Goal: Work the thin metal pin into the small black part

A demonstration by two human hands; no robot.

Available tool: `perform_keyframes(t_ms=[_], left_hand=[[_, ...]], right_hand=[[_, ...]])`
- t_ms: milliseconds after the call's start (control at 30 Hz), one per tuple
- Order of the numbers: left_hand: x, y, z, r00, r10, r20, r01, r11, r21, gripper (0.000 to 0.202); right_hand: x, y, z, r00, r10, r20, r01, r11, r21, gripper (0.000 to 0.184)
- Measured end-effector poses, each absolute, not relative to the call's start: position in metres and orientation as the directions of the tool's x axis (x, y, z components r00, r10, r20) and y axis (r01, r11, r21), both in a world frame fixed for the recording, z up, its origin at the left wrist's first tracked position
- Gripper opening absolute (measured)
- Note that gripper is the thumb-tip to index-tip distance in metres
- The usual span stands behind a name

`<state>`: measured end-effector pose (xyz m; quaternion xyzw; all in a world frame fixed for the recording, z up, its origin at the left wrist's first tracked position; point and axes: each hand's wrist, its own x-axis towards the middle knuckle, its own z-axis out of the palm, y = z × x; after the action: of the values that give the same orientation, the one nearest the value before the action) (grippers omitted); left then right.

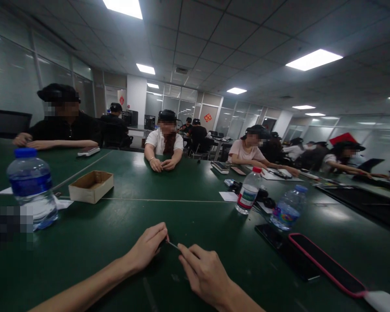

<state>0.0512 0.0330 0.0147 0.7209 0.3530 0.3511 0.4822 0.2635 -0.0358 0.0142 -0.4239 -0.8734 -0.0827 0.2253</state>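
Over the near part of the green counter (188, 216), two bare hands meet almost tip to tip, a thin rod (173, 245) spanning the short gap between them. The right hand (205, 269) has its thumb and index finger closed narrowly on one end of the rod, the other fingers curled loosely below. The left hand (148, 246) keeps its fingers bunched together, pinching a small dark piece (163, 243) at their tips; what it is cannot be told. The rod's long axis lies mostly crosswise, sloping down a little from the left fingertips to the right ones, its far end pointing at the dark piece; whether the two touch is too small to tell. Ahead and to the left sits an open cardboard box (82, 194), with a large blue-capped bottle (32, 186) beyond its left side. To the right stand a red-capped bottle (248, 193) and a smaller blue-capped bottle (286, 211), near a pink-rimmed flat object (326, 265).
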Motion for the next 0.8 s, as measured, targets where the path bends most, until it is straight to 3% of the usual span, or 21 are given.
perform_keyframes(t_ms=[100, 333, 533, 800], left_hand=[[0.053, 0.031, 0.016, 0.489, 0.848, 0.206, 0.216, -0.346, 0.913, 0.037], [0.042, 0.035, 0.018, 0.649, 0.751, 0.122, 0.211, -0.331, 0.92, 0.035], [0.04, 0.033, 0.025, 0.726, 0.685, -0.061, 0.171, -0.094, 0.981, 0.036], [0.04, 0.04, 0.017, 0.764, 0.645, 0.004, 0.107, -0.132, 0.985, 0.032]], right_hand=[[0.263, -0.036, 0.014, -0.537, 0.713, 0.45, 0.788, 0.614, -0.033, 0.035], [0.268, -0.033, 0.016, -0.608, 0.61, 0.508, 0.698, 0.716, -0.024, 0.032], [0.27, -0.034, 0.016, -0.641, 0.539, 0.546, 0.65, 0.76, 0.013, 0.031], [0.27, -0.035, 0.016, -0.628, 0.562, 0.539, 0.68, 0.733, 0.028, 0.029]])
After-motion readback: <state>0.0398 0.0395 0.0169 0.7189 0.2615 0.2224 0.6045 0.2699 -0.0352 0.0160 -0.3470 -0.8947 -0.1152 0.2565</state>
